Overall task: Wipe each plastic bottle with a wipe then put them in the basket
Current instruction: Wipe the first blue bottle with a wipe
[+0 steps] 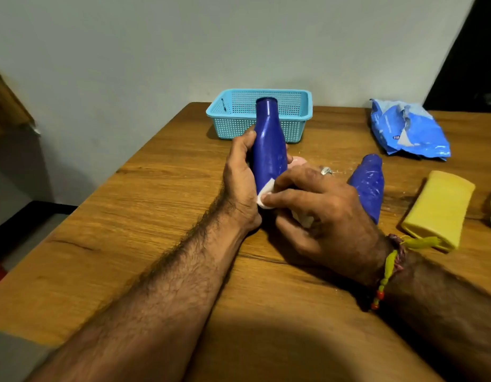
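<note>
The task looks to be in its early part. The light blue basket (259, 114) at the far edge of the wooden surface (156, 216) shows no bottle inside as far as its mesh walls let one see, though part of its interior is hidden behind the raised bottle. One dark blue plastic bottle (267, 144) is being wiped now, held nearly upright just in front of the basket. A second blue bottle (368, 183) lies tilted on the surface just right of the hands, and whether it has been wiped I cannot tell. Further right a yellow bottle (438, 208) lies on its side, and a pale object at the right edge is cut off by the frame. So, by my judgement, one bottle is mid-wipe, at least two more wait, and none has gone in the basket.

The left hand (240, 177) has a closed grip on the held bottle: thumb and fingers curl round its lower body from the left side. The right hand (321, 208) pinches a white wipe (266, 194) between thumb and curled fingers, pressing it against the bottle's lower part, where the two hands almost meet. More of the wipe seems bunched under the right palm. A blue wipe packet (407, 130) lies open at the far right, well apart from the hands.
</note>
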